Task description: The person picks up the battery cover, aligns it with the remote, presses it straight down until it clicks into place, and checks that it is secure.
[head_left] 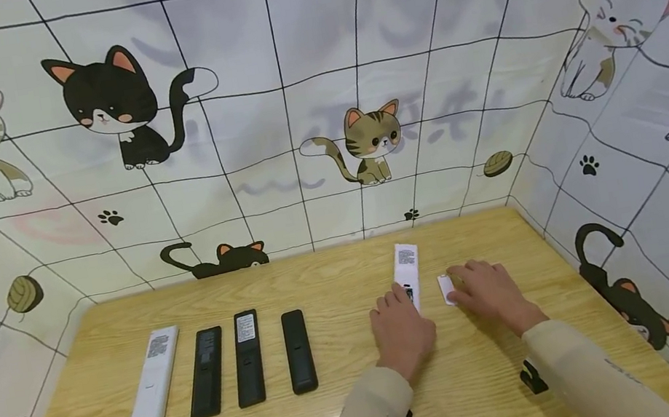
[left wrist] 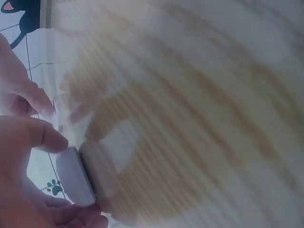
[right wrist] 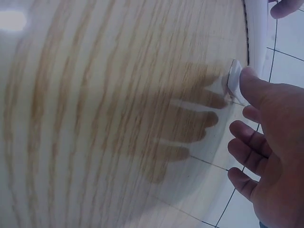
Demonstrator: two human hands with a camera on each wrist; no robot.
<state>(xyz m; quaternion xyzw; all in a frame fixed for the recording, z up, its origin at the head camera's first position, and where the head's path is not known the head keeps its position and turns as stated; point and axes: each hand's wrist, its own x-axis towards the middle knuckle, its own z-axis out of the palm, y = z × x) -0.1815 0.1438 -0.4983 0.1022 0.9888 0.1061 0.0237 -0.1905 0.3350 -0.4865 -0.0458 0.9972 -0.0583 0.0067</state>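
Note:
A white remote control (head_left: pixel 407 263) lies face down on the table, with a printed label near its far end and its battery compartment partly uncovered. My left hand (head_left: pixel 403 333) covers its near part. In the left wrist view, thumb and fingers grip the two sides of the remote's near end (left wrist: pixel 76 175). Just to the right, my right hand (head_left: pixel 493 291) holds a small white battery cover (head_left: pixel 447 289) at its edge. The right wrist view shows the thumb against this cover (right wrist: pixel 232 78), close beside the remote (right wrist: pixel 257 38), while the other fingers are loosely bent.
Left of my hands lie another white remote (head_left: pixel 153 386) and three black remotes (head_left: pixel 206 374), (head_left: pixel 248 359), (head_left: pixel 298 351), in a row with their backs up. The wooden table (head_left: pixel 339 274) meets a cat-patterned cloth wall (head_left: pixel 254 126) at the back and sides.

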